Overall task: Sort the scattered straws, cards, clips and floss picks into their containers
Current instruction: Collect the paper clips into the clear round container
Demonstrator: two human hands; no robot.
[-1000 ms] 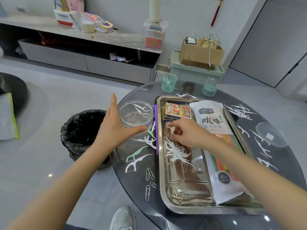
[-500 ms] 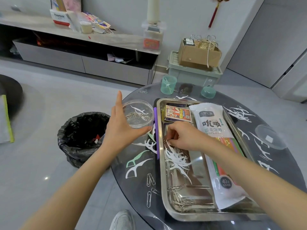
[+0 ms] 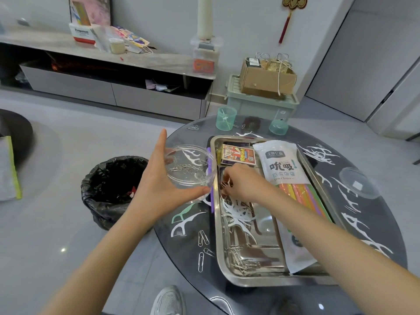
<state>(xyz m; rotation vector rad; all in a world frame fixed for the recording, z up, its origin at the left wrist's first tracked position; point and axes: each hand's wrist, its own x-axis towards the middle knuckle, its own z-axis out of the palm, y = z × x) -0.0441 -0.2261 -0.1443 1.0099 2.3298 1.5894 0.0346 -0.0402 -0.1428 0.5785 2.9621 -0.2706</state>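
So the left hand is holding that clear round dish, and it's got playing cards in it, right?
Not cards. The head view shows the left hand holding the clear round dish, but it contains paper clips and a white floss pick.

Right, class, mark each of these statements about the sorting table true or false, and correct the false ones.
1. The left hand grips the clear round dish. True.
2. The dish is empty. False: it holds paper clips and a white floss pick.
3. The right hand reaches into the steel tray. True.
4. The bag of straws lies on the floor. False: it lies in the tray, along its right side.
5. The green cup lies on its side. False: it stands upright beyond the tray.
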